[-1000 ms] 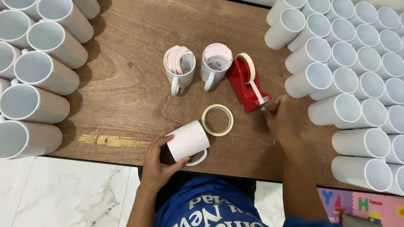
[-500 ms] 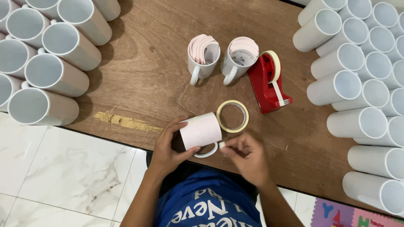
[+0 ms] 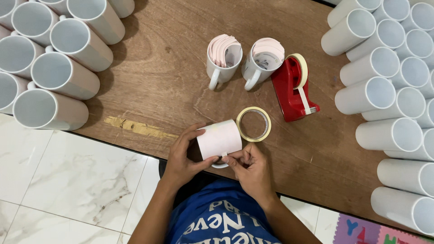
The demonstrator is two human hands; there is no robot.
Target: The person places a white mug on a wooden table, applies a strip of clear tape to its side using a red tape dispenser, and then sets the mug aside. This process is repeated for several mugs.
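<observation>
A white mug wrapped in a pale sheet (image 3: 219, 139) lies on its side at the near edge of the brown wooden surface (image 3: 167, 90), its long axis running from about 8 o'clock to 2 o'clock, with the handle turned down toward the person. The left hand (image 3: 183, 156) cups the mug's 9 o'clock end, fingers curled around it. The right hand (image 3: 251, 169) pinches narrowly at the sheet's lower edge by the handle.

Just beside the mug at 2 o'clock lies a flat roll of cream tape (image 3: 254, 124). Further toward 1 o'clock stands a red tape dispenser (image 3: 293, 88). At 12 o'clock stand two upright white mugs (image 3: 244, 61) stuffed with curled pale-pink sheets. Stacks of white mugs on their sides (image 3: 49, 68) crowd the 10 o'clock side, and more stacked mugs (image 3: 389, 90) fill the 3 o'clock side.
</observation>
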